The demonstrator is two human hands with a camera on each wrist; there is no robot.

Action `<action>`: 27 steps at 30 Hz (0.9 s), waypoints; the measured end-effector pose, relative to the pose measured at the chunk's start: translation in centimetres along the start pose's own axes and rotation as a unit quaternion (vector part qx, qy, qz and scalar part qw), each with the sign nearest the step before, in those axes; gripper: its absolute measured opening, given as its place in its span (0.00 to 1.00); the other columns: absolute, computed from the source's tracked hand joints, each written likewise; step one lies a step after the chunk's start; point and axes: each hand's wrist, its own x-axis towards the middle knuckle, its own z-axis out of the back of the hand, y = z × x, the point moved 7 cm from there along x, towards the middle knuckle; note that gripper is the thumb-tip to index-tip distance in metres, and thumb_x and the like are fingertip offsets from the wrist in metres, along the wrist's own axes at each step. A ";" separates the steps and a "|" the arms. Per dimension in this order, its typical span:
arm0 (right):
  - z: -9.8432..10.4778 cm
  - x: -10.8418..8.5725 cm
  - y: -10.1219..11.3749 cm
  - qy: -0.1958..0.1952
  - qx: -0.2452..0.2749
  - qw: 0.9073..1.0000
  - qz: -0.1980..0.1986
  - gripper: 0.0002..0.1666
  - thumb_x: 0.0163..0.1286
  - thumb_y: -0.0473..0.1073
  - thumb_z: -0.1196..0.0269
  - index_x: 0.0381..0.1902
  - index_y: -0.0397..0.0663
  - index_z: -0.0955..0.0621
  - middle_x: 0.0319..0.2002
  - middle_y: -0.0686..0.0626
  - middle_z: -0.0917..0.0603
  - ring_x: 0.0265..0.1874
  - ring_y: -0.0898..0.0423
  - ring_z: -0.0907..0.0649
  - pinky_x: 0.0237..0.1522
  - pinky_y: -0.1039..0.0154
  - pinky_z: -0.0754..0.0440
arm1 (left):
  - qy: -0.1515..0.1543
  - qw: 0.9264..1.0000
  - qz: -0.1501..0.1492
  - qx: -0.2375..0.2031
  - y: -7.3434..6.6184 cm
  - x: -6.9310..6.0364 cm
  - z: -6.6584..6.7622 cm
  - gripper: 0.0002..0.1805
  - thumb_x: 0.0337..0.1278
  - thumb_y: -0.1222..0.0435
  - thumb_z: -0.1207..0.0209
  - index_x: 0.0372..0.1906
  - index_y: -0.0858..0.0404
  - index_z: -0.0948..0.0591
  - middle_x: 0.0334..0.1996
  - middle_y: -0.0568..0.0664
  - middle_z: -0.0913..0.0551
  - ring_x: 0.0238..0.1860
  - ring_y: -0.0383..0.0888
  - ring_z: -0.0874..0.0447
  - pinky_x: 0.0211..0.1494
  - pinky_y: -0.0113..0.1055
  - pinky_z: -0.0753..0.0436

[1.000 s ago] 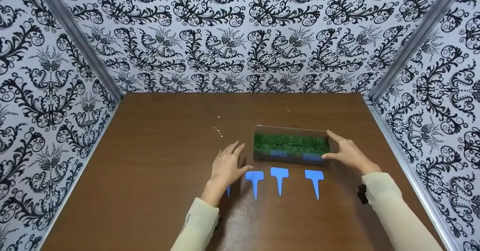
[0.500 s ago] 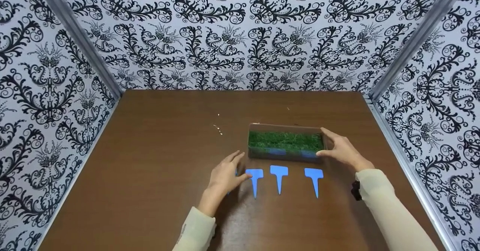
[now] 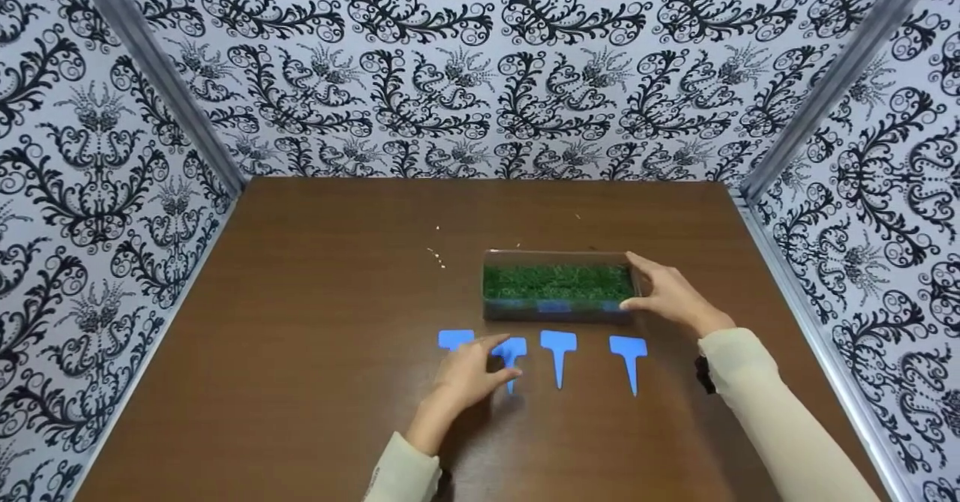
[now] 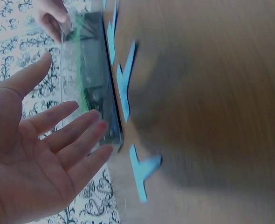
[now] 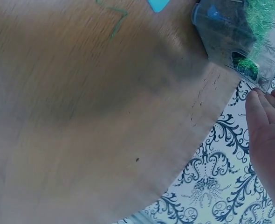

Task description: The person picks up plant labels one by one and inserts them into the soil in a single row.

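Right of centre in the head view, a clear box (image 3: 559, 317) with green grass (image 3: 559, 283) inside stands on the brown table (image 3: 300, 322). The right hand (image 3: 670, 292) grips its right end, thumb at the near corner, fingers at the far one. Below centre, the left hand (image 3: 469, 374) (fingers loosely spread, holding nothing) partly covers the two left ones of four blue T-shaped markers (image 3: 559, 342) lined up below the box.

A clear box (image 5: 221, 42) with green grass (image 5: 258, 28) inside is gripped at one end by the right hand (image 5: 270, 128). Left of the hand, brown tabletop (image 5: 81, 93) is seen; patterned wall (image 5: 207, 184) is shown just beside it. Well up-left of the hand, a blue piece (image 5: 158, 4) is partly cut off.
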 end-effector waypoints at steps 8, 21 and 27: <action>-0.7 0.3 0.2 0.017 -0.007 1.000 -0.003 0.55 0.62 0.45 0.28 0.78 0.38 0.46 0.78 0.35 0.46 0.75 0.34 0.41 0.71 0.36 0.38 | 0.032 0.994 -0.011 -0.107 -1.7 0.1 -2.6 0.33 0.58 0.51 0.32 0.65 0.63 0.23 0.57 0.57 0.16 0.57 0.56 0.16 0.60 0.51 0.19; 0.1 0.1 0.3 -0.002 -0.027 1.000 0.001 0.56 0.62 0.47 0.28 0.78 0.38 0.45 0.77 0.33 0.44 0.74 0.32 0.40 0.70 0.35 0.37 | 0.089 0.970 0.001 -0.228 -4.9 2.4 -5.1 0.32 0.61 0.54 0.34 0.65 0.65 0.24 0.55 0.60 0.15 0.56 0.53 0.15 0.58 0.43 0.17; 0.3 0.2 0.0 0.002 -0.024 1.000 -0.010 0.56 0.62 0.47 0.28 0.78 0.38 0.46 0.77 0.34 0.45 0.75 0.32 0.41 0.71 0.35 0.38 | 0.106 0.964 0.016 -0.243 -5.6 3.2 -5.8 0.31 0.61 0.55 0.34 0.65 0.65 0.24 0.57 0.61 0.16 0.53 0.52 0.13 0.51 0.40 0.15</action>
